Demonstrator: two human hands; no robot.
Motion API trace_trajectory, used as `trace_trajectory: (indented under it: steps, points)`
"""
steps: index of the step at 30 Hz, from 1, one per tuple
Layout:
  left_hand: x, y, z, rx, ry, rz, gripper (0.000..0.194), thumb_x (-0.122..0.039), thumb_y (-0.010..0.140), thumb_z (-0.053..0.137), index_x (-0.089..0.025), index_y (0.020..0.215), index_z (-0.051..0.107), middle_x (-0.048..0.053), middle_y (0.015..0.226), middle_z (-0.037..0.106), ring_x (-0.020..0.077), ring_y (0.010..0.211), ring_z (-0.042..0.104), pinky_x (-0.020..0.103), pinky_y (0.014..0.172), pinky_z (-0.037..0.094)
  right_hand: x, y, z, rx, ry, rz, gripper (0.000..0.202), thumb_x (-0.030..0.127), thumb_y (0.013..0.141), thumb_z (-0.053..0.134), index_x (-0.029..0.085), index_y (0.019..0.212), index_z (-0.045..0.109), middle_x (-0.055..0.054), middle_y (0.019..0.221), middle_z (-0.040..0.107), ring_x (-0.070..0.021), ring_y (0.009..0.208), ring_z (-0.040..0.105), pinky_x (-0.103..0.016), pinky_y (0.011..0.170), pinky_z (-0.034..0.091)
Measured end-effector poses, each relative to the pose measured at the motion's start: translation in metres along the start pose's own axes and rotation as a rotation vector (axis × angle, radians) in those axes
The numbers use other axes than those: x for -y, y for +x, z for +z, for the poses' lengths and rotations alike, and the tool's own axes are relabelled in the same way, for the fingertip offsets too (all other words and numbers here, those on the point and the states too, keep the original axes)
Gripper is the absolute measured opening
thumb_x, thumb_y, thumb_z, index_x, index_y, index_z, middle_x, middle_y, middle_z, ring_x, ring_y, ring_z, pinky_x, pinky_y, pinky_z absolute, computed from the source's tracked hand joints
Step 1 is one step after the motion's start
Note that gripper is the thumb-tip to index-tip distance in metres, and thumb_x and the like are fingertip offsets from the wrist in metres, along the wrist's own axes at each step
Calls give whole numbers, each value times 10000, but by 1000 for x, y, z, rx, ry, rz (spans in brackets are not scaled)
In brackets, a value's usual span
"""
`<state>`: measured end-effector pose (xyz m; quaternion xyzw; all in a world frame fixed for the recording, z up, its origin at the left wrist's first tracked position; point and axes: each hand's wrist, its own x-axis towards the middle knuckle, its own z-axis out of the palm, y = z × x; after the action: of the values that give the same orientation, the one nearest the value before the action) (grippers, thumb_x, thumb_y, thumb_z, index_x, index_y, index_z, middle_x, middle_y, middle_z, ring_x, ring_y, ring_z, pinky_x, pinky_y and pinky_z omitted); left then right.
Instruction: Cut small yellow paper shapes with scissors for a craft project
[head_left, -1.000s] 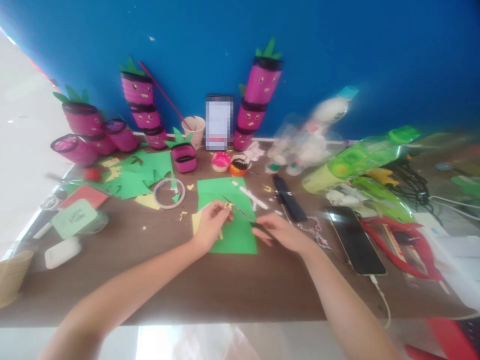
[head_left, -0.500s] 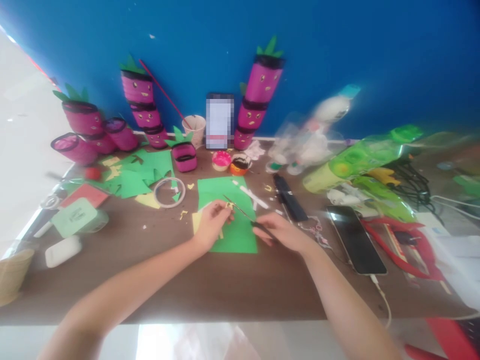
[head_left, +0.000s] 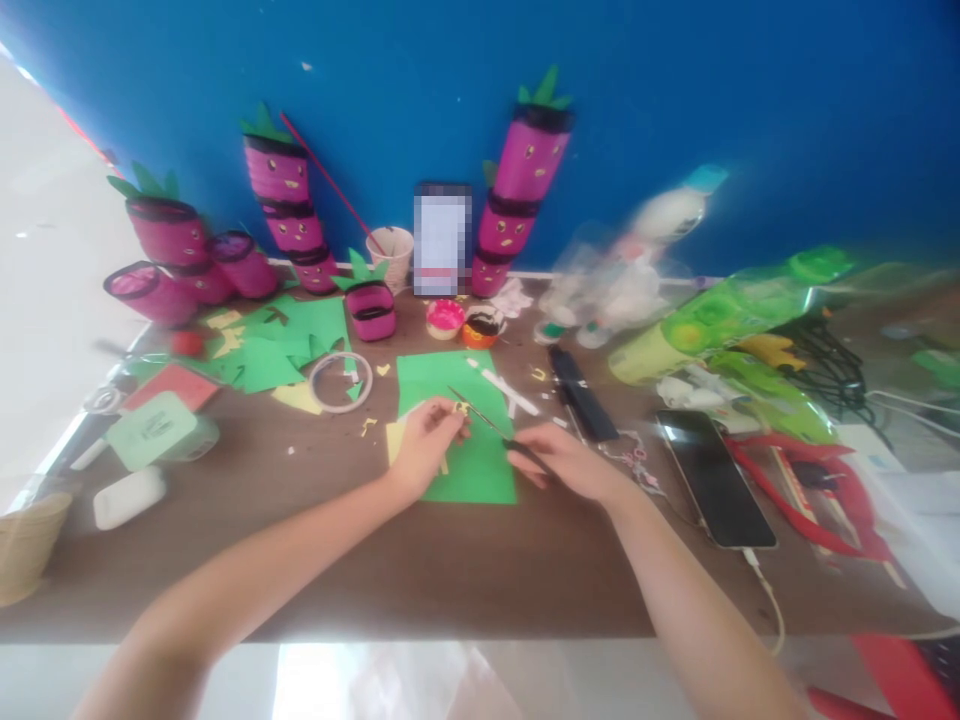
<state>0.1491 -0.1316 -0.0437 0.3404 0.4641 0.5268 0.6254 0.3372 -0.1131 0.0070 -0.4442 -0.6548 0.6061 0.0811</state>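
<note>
My left hand (head_left: pixel 431 435) pinches a small yellow paper piece (head_left: pixel 461 407) over a green sheet (head_left: pixel 472 480). In my right hand (head_left: pixel 551 455) are scissors with dark handles (head_left: pixel 525 455), their thin blades (head_left: pixel 480 413) pointing left to the paper piece. Whether the blades touch it I cannot tell. Yellow paper (head_left: pixel 393 440) lies partly hidden under my left hand. A white pen (head_left: pixel 502 387) rests on the green sheet's right edge. Left of the sheet lies a roll of tape (head_left: pixel 340 383) among paper scraps.
Purple pots with green leaves (head_left: pixel 296 230) stand along the blue wall, some stacked. Pink paint (head_left: pixel 445 318) and black paint (head_left: pixel 482 326) sit in small cups behind the sheet. A phone (head_left: pixel 716 480) and a green bottle (head_left: pixel 720 320) lie to the right, earbud case (head_left: pixel 130 498) to the left.
The whole view has shifted very slightly. Both hands keep nearly the same pose, with the paper piece and scissors still held.
</note>
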Motion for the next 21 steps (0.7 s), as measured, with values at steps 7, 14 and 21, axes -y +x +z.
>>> trace_trajectory:
  steps: [7, 14, 21]
  points:
    - [1, 1, 0, -9, -28, -15, 161, -291, 684, 623, -163, 690, 525, -5, 664, 580, 96, 587, 540, 224, 571, 416, -1, 0, 0, -12, -15, 6, 425, 436, 811, 490, 178, 479, 438, 38, 418, 444, -91, 442, 432, -237, 537, 362]
    - [0, 0, -1, -8, -28, -2, 111, -251, 701, 598, -164, 686, 531, -8, 654, 574, 98, 592, 539, 228, 576, 414, 1, 0, -1, 5, -5, 9, 421, 408, 803, 516, 179, 469, 402, 42, 411, 429, -85, 444, 419, -233, 542, 346]
    - [1, 1, -1, -10, -34, -3, 95, -242, 704, 595, -162, 695, 544, 0, 666, 578, 101, 592, 539, 234, 574, 416, 0, 0, -1, 10, 14, 21, 416, 418, 789, 534, 175, 474, 412, 43, 425, 436, -85, 437, 420, -236, 535, 343]
